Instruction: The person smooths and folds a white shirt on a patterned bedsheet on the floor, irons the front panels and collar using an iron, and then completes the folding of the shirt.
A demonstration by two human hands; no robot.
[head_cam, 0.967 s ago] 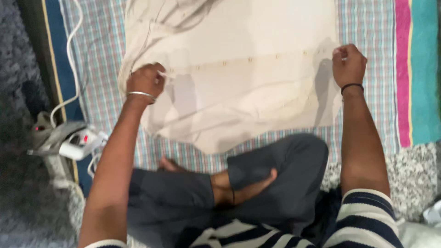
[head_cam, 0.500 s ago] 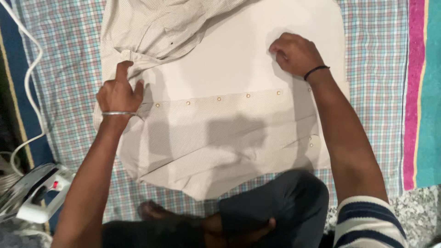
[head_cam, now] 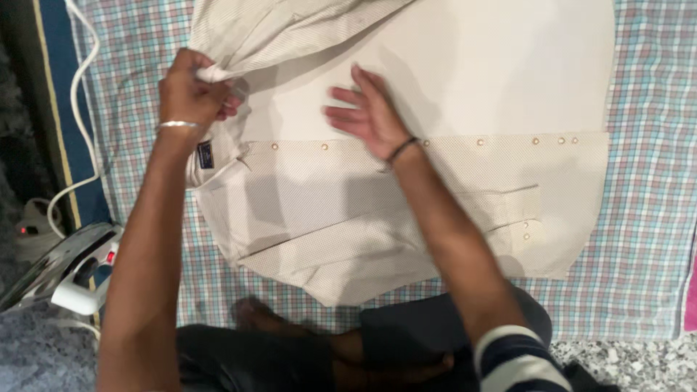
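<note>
The left hand (head_cam: 194, 91) is curled into a tight pinch, gripping a bunched fold of the cream shirt (head_cam: 465, 80) near its collar end, the wrist bent upward and a thin metal bangle (head_cam: 176, 125) sitting just below the knuckles. That arm runs straight up from the lower left, elbow low. The right hand (head_cam: 367, 116) lies flat and open on the shirt, fingers spread and pointing left, palm down on the plain fabric just above the row of buttons (head_cam: 324, 147). A dark band (head_cam: 401, 149) circles that wrist, and the forearm slants down to the right toward a striped sleeve (head_cam: 515, 359). The shirt lies spread across a checked cloth (head_cam: 639, 218), front panel folded over, a cuff showing near the right edge. An iron (head_cam: 69, 272) rests off to the left beside a white cord (head_cam: 76, 109). The person's crossed legs in dark trousers (head_cam: 290, 359) sit just below the shirt's hem.
</note>
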